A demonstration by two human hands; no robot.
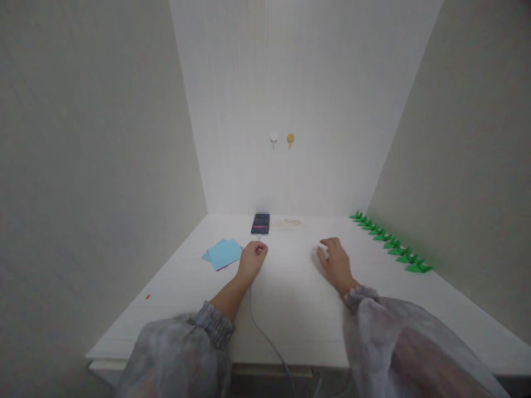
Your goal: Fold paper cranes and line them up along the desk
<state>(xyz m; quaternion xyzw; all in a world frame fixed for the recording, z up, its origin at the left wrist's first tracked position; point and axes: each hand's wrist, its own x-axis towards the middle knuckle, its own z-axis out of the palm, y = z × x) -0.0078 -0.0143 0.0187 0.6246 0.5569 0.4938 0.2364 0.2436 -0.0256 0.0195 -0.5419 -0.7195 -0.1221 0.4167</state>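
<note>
My left hand (251, 258) rests on the white table (290, 298) with its fingers curled into a loose fist, just right of a stack of blue paper squares (223, 253). It lies close to the cable (265, 331) that leads to the phone (260, 223). My right hand (334, 261) lies on the table with its fingers bent over something small and white that I cannot make out. Both arms wear grey sleeves.
A row of several green folded paper figures (392, 242) runs along the right wall. Two small hooks (282, 139), one white and one yellow, hang on the back wall. A tiny red scrap (147, 297) lies near the table's left edge. Walls close in on three sides.
</note>
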